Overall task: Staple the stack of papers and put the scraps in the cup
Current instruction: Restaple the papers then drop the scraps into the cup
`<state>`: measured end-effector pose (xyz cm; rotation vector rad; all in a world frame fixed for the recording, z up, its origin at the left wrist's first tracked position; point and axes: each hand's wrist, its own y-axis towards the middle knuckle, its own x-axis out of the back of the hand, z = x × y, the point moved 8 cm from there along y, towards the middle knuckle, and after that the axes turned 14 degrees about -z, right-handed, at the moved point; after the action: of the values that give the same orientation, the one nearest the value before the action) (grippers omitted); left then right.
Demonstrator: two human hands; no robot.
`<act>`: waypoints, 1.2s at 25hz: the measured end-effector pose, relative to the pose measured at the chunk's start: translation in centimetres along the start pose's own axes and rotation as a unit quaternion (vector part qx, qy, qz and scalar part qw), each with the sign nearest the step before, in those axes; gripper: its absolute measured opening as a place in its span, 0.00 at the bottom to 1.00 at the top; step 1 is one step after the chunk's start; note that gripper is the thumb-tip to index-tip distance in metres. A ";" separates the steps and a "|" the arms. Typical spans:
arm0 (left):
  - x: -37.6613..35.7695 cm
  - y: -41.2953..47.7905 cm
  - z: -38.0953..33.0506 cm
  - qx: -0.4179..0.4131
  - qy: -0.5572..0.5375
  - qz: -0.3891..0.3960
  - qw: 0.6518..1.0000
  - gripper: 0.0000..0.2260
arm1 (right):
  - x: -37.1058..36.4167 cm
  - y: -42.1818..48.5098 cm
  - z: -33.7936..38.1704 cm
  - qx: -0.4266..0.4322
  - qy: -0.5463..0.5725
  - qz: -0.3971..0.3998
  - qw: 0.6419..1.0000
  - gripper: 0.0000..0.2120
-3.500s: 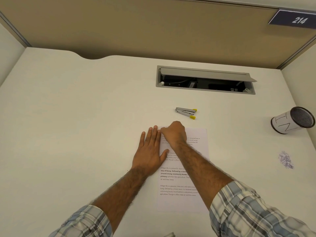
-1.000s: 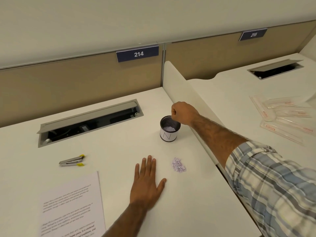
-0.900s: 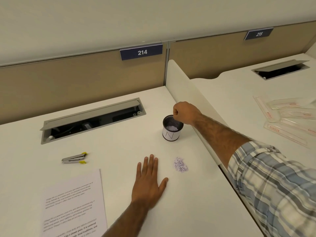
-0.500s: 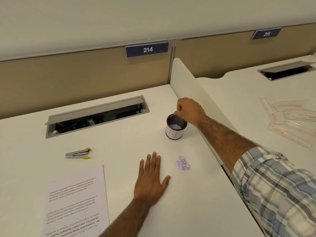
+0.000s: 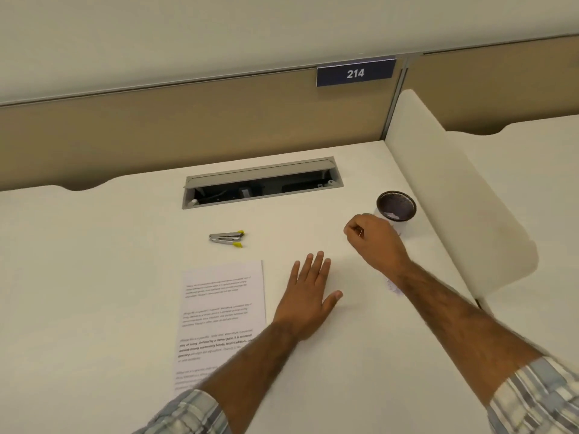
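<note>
On the broad off-white worktop (image 5: 94, 277), the stapled-looking stack of printed white papers (image 5: 222, 308) lies near the front with its long axis running away from the person, and the black mesh cup with a white paper label (image 5: 396, 208) stands upright at the far right, some pale scraps already inside. The left hand (image 5: 308, 296) rests flat, fingers spread, holding nothing. The right hand (image 5: 372, 239), fingers curled together in a pinch whose contents I cannot tell, hovers just in front of the cup; the small pile of pale lilac paper scraps (image 5: 393, 288) lies beneath that forearm, nearer the person than the fingers, so the right hand is the closer one and must draw back toward the person.
</note>
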<state>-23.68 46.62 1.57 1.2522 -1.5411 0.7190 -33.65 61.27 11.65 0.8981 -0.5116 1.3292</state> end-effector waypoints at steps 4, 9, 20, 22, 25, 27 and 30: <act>7.1 -8.6 11.2 0.069 0.040 -0.077 0.994 0.28 | -8.5 -5.1 4.4 -0.013 0.013 0.097 0.995 0.10; 8.8 -18.2 21.5 0.141 0.073 -0.027 0.987 0.32 | -17.1 -9.6 10.8 0.028 -0.034 0.175 0.984 0.26; 6.4 -21.0 24.9 0.066 0.059 0.010 0.996 0.36 | -22.3 -11.2 14.3 -0.040 -0.182 0.263 0.947 0.38; 6.2 -21.0 24.8 0.066 0.061 0.012 0.996 0.36 | -22.3 -10.7 14.8 -0.026 -0.195 0.261 0.945 0.37; 6.1 -20.9 24.9 0.065 0.068 0.005 0.996 0.36 | -22.2 -9.5 15.6 -0.021 -0.196 0.252 0.947 0.34; 6.1 -21.0 25.0 0.065 0.074 0.007 0.995 0.36 | -22.3 -9.4 15.8 -0.020 -0.180 0.257 0.949 0.33; 6.2 -21.0 24.9 0.065 0.080 -0.001 0.995 0.36 | -22.2 -10.0 15.8 -0.008 -0.160 0.236 0.958 0.31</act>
<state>-11.66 16.28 -3.89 1.2588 -1.3800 0.9085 -25.86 35.38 1.07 1.0220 -1.0374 1.6110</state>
